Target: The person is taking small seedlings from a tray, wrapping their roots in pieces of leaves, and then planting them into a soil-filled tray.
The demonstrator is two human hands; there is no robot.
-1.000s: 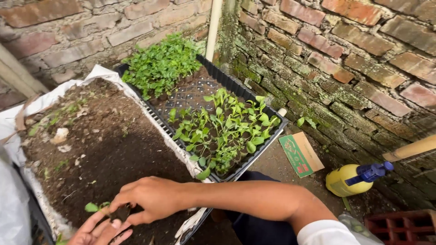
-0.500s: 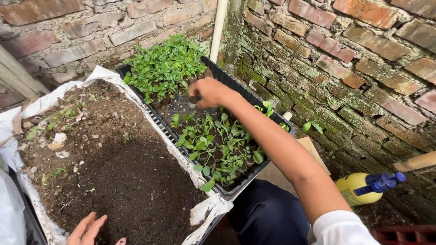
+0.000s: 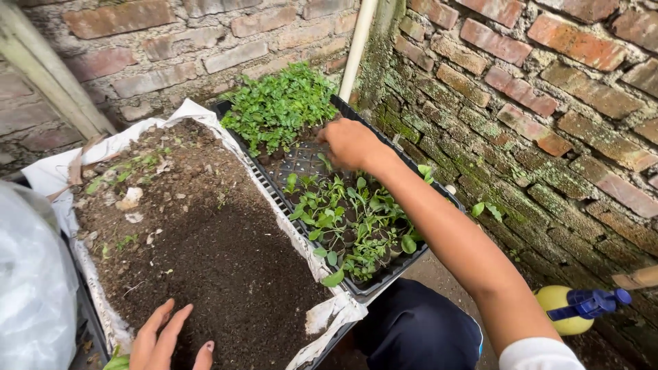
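Left hand (image 3: 164, 339) at the bottom edge, fingers spread and loose, flat over dark soil, holding nothing; a bit of green shows just beside the wrist, too cropped to tell what. Soil bed (image 3: 205, 247) is a box lined with white sheeting (image 3: 322, 318), which laps over the rim, probably to keep soil in. Soil near the hand is bare and dark, so plenty of open room there; small weeds and pale debris lie toward the far left corner. Clear plastic bag (image 3: 31, 281) crowds the left edge.

Right arm reaches across the bed's right rim to the black seedling tray (image 3: 384, 274), which sits just beside the bed, touching the sheeting. Right hand (image 3: 353, 144) is over the tray's middle, fingers curled down among the cells; fingertips hidden, so cannot tell if they pinch a seedling or just touch. Middle cells beside the hand look empty; low seedlings (image 3: 349, 219) fill the near part, a dense taller clump (image 3: 281, 103) the far end.

Yellow spray bottle (image 3: 569, 308) with blue trigger lies on the ground at right, near the mossy brick wall (image 3: 521, 89). Tray is wedged close to that wall, little room on that side. White pipe (image 3: 358, 41) runs up the corner.
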